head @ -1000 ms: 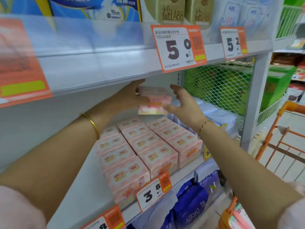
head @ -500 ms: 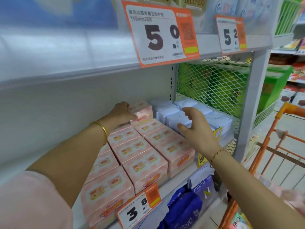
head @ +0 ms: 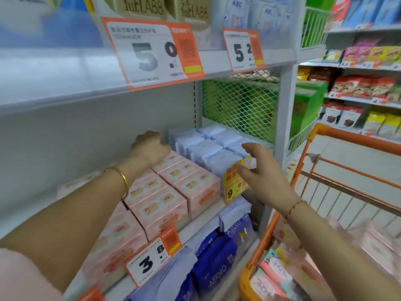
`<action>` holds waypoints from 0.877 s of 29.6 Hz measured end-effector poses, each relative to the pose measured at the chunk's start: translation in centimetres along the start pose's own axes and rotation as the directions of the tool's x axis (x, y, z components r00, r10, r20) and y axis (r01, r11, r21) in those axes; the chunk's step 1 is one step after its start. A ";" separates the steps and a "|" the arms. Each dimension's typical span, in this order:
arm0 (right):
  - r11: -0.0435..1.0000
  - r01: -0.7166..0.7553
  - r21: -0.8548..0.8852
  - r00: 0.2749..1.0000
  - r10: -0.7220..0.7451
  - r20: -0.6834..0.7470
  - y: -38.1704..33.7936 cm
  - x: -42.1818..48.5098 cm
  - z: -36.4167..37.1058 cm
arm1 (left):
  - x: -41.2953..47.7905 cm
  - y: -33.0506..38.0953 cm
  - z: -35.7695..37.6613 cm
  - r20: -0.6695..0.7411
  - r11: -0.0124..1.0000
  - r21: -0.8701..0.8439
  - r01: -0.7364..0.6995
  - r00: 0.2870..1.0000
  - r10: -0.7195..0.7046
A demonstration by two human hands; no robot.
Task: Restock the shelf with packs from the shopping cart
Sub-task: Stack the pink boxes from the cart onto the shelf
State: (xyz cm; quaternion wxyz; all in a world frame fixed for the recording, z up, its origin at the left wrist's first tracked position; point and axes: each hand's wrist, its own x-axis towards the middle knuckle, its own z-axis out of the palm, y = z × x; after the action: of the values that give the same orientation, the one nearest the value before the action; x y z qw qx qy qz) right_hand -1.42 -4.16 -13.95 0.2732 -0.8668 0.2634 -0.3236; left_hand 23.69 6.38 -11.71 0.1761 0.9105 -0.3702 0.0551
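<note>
- Supermarket aisle: a grey metal shelf [head: 86, 137] carries rows of pink cardboard packs [head: 173, 192] at left, with pale blue soft packs [head: 206, 148] just to their right.
- Left hand [head: 149, 148] rests knuckles-up on the farthest pink row; its fingers are hidden, so the grip cannot be told.
- Right hand [head: 262, 172], fingers loosely spread, holds nothing near the blue packs.
- Orange wire shopping cart [head: 347, 140], near right, holds more pink packs, blurred.

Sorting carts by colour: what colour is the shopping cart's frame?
Orange; the shopping cart shows best in the head view.
</note>
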 end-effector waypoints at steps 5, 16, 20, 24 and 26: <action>0.977 -0.180 -0.117 0.983 0.175 -0.048 4.5 -4.5 -5.9 | -6.7 8.9 1.3 -0.060 0.900 -0.329 -0.287 0.957 0.283; 0.668 -0.147 -0.729 0.659 0.616 0.432 10.4 -11.8 -5.6 | -16.7 17.0 7.3 0.112 0.793 -0.456 -0.404 0.858 0.501; 0.601 -0.080 -0.795 0.730 0.578 0.363 10.5 -13.3 -3.9 | -17.3 16.9 7.5 0.146 0.800 -0.459 -0.386 0.856 0.497; 0.650 -0.072 -0.757 0.754 0.532 0.386 10.0 -13.4 -3.8 | -18.0 16.9 6.7 0.167 0.802 -0.474 -0.364 0.857 0.488; 0.692 -0.096 -0.716 0.779 0.500 0.378 9.6 -13.2 -4.1 | -18.5 16.9 6.2 0.167 0.790 -0.493 -0.363 0.852 0.496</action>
State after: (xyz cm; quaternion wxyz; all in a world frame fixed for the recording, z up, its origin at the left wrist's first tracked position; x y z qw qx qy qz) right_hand -15.63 -3.84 -23.01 0.0625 -0.9019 0.4145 0.1039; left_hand -1.49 5.05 -16.99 0.3061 0.7341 -0.5933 -0.1247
